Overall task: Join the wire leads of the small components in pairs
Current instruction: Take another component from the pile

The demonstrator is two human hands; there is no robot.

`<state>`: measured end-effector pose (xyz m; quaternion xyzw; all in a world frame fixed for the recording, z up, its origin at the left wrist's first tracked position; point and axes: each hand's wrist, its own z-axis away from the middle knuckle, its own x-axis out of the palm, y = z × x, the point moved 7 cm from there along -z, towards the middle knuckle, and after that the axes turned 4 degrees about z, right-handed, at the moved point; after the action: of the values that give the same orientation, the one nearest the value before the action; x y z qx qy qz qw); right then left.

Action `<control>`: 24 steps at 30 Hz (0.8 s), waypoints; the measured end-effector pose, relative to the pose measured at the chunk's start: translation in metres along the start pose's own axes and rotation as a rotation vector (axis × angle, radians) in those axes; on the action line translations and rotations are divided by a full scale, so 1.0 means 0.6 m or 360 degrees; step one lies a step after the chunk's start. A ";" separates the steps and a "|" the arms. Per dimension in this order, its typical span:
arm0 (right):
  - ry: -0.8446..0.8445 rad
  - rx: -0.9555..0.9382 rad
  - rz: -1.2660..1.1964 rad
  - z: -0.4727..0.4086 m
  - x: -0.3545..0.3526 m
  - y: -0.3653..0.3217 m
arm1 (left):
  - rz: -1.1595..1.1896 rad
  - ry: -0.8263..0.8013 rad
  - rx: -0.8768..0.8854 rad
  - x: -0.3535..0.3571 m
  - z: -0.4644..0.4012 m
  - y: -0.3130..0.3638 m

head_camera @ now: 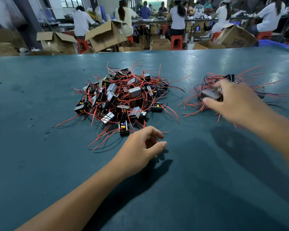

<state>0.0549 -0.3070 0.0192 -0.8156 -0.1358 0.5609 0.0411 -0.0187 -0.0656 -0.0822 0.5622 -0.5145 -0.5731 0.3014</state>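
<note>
spreading across the teal tabletop [40, 164], a big component heap [120, 95] sits centre, a smaller pile [232, 90] right. right hand [233, 100] grips a blurred component [210, 95]; left hand [143, 145] rests loosely curled, empty.

— Where can we get a hand through on this bench [40, 164]?

— Along the near edge we have bare surface, and toward the left edge too. A bare lane also runs between the big heap of parts [122, 95] and the smaller heap [232, 90] near the right edge.

— And what blocks us?

— Red wires [172, 112] stray from both heaps into that lane, and one loose part [123, 128] sits just beside our left hand [143, 145].
</note>
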 end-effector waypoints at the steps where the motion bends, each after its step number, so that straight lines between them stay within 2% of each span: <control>1: 0.0046 0.0035 0.0142 -0.031 0.000 0.018 | -0.0048 -0.0004 0.0018 0.001 0.001 0.001; 4: 0.0065 0.0163 0.0579 -0.110 0.005 0.067 | -0.0115 -0.0007 0.0054 0.002 0.003 0.004; 7: 0.0058 0.0218 0.0754 -0.152 0.025 0.103 | -0.0150 0.0016 0.0079 -0.002 0.003 0.009; 13: -0.0027 0.0262 0.0802 -0.164 0.080 0.154 | -0.0261 0.0007 0.0113 -0.003 0.006 0.016; 19: -0.0420 0.0559 0.0790 -0.166 0.086 0.147 | -0.0291 -0.0016 0.0147 -0.001 0.007 0.022; 21: -0.0298 0.0509 0.0704 -0.160 0.074 0.104 | -0.0295 -0.0008 0.0164 -0.003 0.008 0.023; 24: 0.0131 0.0089 0.0498 -0.140 0.053 -0.012 | -0.0318 0.0026 0.0185 -0.009 0.008 0.026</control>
<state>0.1424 -0.2843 0.0230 -0.8477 0.0105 0.5300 -0.0186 -0.0259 -0.0639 -0.0667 0.6317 -0.4858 -0.5650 0.2139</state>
